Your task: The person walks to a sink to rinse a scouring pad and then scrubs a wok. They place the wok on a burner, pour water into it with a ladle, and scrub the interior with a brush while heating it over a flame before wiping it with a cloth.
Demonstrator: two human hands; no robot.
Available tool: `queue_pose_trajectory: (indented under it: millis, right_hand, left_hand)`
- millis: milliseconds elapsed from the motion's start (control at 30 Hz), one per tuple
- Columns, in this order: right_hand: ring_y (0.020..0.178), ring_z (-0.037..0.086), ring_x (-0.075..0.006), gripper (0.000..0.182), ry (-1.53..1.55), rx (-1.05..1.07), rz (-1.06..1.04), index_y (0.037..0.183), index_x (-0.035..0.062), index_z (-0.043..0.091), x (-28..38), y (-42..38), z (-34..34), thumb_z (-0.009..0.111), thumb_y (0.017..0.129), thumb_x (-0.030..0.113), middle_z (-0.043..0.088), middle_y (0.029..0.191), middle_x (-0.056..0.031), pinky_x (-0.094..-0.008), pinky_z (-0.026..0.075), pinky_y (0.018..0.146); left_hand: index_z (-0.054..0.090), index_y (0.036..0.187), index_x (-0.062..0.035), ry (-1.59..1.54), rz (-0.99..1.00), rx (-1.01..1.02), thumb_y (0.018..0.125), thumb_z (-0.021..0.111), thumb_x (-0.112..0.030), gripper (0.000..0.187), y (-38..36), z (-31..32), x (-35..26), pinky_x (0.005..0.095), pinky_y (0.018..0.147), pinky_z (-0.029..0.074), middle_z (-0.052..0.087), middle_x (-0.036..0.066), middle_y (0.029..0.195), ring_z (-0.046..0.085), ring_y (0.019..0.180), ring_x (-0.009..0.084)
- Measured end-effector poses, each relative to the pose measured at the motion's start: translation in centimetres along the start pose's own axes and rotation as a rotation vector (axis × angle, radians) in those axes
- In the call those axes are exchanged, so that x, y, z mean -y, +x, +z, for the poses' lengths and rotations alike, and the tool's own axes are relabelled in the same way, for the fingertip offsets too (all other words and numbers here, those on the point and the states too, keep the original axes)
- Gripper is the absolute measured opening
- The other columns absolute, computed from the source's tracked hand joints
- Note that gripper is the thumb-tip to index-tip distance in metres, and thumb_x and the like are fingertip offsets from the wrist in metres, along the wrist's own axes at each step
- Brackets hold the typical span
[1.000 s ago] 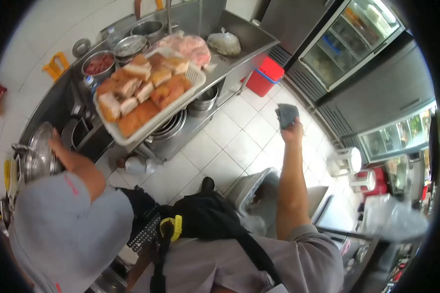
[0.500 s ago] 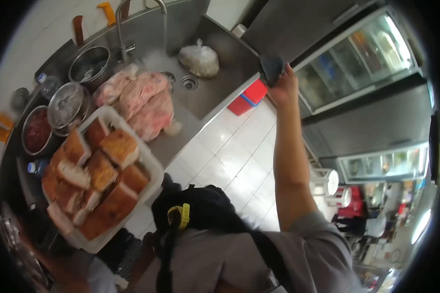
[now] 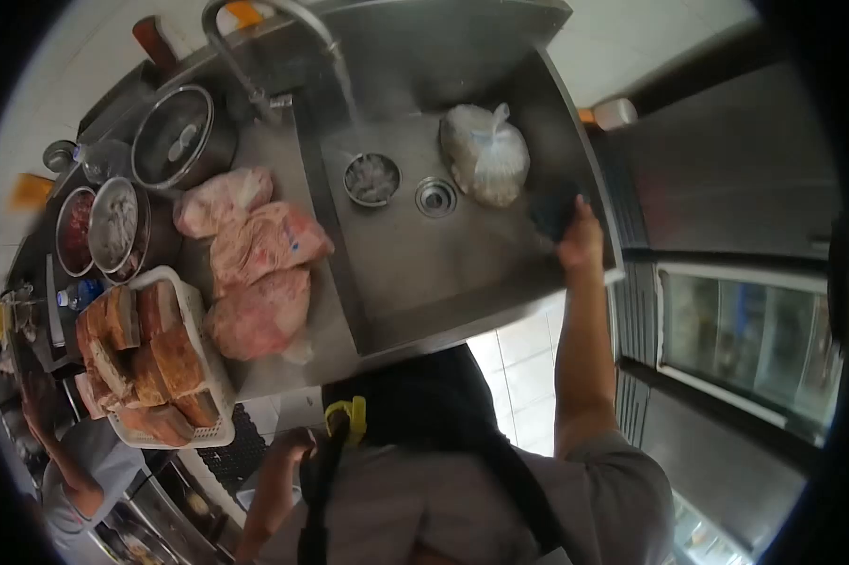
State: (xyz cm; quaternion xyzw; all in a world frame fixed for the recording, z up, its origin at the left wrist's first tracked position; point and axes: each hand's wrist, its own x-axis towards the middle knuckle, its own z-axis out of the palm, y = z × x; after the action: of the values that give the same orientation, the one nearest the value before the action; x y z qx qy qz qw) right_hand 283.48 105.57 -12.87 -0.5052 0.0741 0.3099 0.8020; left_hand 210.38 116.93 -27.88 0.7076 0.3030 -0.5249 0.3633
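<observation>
My right hand (image 3: 582, 240) reaches over the right end of the steel sink (image 3: 396, 273), its fingers closed on a dark, flat object (image 3: 551, 215), perhaps a cloth. Left of it in the basin lies a tied clear bag (image 3: 485, 155) with pale contents. Water runs from the tap (image 3: 302, 14) towards a small round metal bowl (image 3: 372, 179) beside the drain (image 3: 436, 197). Low in the view, my left hand (image 3: 300, 441) hangs near my body, below the counter edge; its fingers are too small and dark to read.
Bagged pink meat (image 3: 264, 247) lies left of the basin, near a white basket (image 3: 219, 381) of browned meat chunks. Metal bowls (image 3: 113, 226) and a large pot (image 3: 172, 137) stand behind. Another person's arm (image 3: 62, 452) is at lower left. A glass-door fridge (image 3: 744, 330) stands right.
The view has turned and come closer to the sink. My right hand, with the dark object, has gone from beyond the sink's edge to over the basin. My left hand now shows more clearly.
</observation>
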Motion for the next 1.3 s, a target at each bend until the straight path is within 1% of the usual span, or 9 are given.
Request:
queue_pose_trajectory:
  millis: [200, 300, 333, 433, 567, 733, 1000, 1200, 1300]
  right_hand:
    - [0.119, 0.057, -0.0273, 0.033, -0.005, 0.065, 0.143, 0.127, 0.0036, 0.055, -3.4, 10.7, 5.0, 0.055, 0.099, 0.021, 0.06, 0.128, -0.0089, -0.045, 0.043, 0.105]
    - [0.118, 0.058, -0.0284, 0.032, 0.064, 0.133, 0.263, 0.127, 0.0032, 0.055, -5.9, 14.7, 8.5, 0.052, 0.101, 0.022, 0.062, 0.127, -0.0106, -0.0464, 0.044, 0.105]
    - [0.118, 0.059, -0.029, 0.031, 0.077, 0.141, 0.294, 0.127, 0.0026, 0.055, -5.9, 15.0, 10.7, 0.05, 0.102, 0.022, 0.062, 0.126, -0.0115, -0.0468, 0.044, 0.105]
    - [0.119, 0.058, -0.0334, 0.035, 0.07, 0.223, 0.335, 0.13, 0.0022, 0.054, -6.3, 15.3, 14.6, 0.043, 0.105, 0.025, 0.061, 0.128, -0.0149, -0.051, 0.045, 0.104]
    - [0.117, 0.06, -0.0319, 0.033, -0.1, 0.315, 0.391, 0.128, 0.0032, 0.055, -5.8, 13.3, 15.1, 0.045, 0.104, 0.024, 0.063, 0.125, -0.014, -0.0494, 0.045, 0.104]
    - [0.112, 0.063, -0.0294, 0.031, -0.156, 0.371, 0.581, 0.126, 0.005, 0.056, -7.8, 13.2, 12.9, 0.052, 0.102, 0.023, 0.065, 0.122, -0.0121, -0.0458, 0.048, 0.103]
    - [0.103, 0.064, -0.0271, 0.031, -0.213, 0.503, 0.734, 0.119, 0.0049, 0.057, -18.7, 12.4, 19.8, 0.068, 0.09, 0.008, 0.065, 0.113, -0.0099, -0.0435, 0.052, 0.094]
    - [0.099, 0.066, -0.0286, 0.034, -0.323, 0.516, 0.682, 0.117, 0.0038, 0.056, -22.0, 12.7, 24.0, 0.067, 0.086, -0.003, 0.065, 0.109, -0.012, -0.0439, 0.054, 0.092]
    - [0.096, 0.066, -0.0281, 0.037, -0.319, 0.525, 0.653, 0.117, 0.0045, 0.055, -22.5, 13.5, 24.7, 0.064, 0.083, -0.007, 0.066, 0.108, -0.0121, -0.0437, 0.054, 0.09]
  left_hand:
    - [0.064, 0.101, -0.0046, -0.346, 0.348, -0.635, 0.09, 0.058, -0.021, 0.02, -18.3, -26.1, -26.7, 0.0474, 0.074, 0.051, 0.068, 0.019, 0.093, 0.065, 0.086, 0.0405]
    - [0.061, 0.118, -0.006, -0.209, 0.443, -0.702, 0.091, 0.059, -0.024, 0.032, -8.6, -35.7, -33.3, 0.0465, 0.083, 0.05, 0.067, 0.021, 0.104, 0.064, 0.096, 0.0394]
    - [0.056, 0.118, -0.0064, -0.197, 0.576, -0.964, 0.089, 0.059, -0.024, 0.035, -1.1, -36.6, -33.7, 0.0511, 0.086, 0.049, 0.063, 0.024, 0.107, 0.06, 0.101, 0.043]
    - [0.045, 0.143, -0.014, -0.2, 0.227, -0.846, 0.082, 0.071, -0.037, 0.07, 7.5, -46.3, -39.3, 0.0557, 0.108, 0.034, 0.042, 0.023, 0.144, 0.041, 0.134, 0.0433]
    - [0.042, 0.147, -0.0218, -0.082, -0.103, -0.963, 0.073, 0.079, -0.045, 0.086, 13.7, -52.9, -38.4, 0.0662, 0.109, 0.023, 0.028, 0.02, 0.154, 0.02, 0.143, 0.0492]
    - [0.04, 0.149, -0.0289, -0.182, -0.13, -0.861, 0.069, 0.082, -0.049, 0.092, 14.9, -50.4, -35.4, 0.0765, 0.105, 0.015, 0.018, 0.015, 0.16, 0.007, 0.145, 0.0517]
    - [0.039, 0.149, -0.0274, -0.148, -0.169, -0.674, 0.072, 0.078, -0.054, 0.091, 13.5, -39.9, -36.3, 0.078, 0.106, 0.01, 0.016, 0.015, 0.16, 0.005, 0.145, 0.0522]
    - [0.032, 0.153, -0.0171, -0.215, -0.104, -0.866, 0.084, 0.07, -0.041, 0.083, 14.0, -35.6, -35.0, 0.0655, 0.114, 0.015, 0.022, 0.018, 0.159, 0.013, 0.147, 0.0463]
    - [0.041, 0.146, -0.008, -0.424, -0.181, -1.209, 0.087, 0.066, -0.027, 0.067, 17.0, -35.2, -33.1, 0.0513, 0.114, 0.029, 0.04, 0.022, 0.149, 0.035, 0.139, 0.0416]
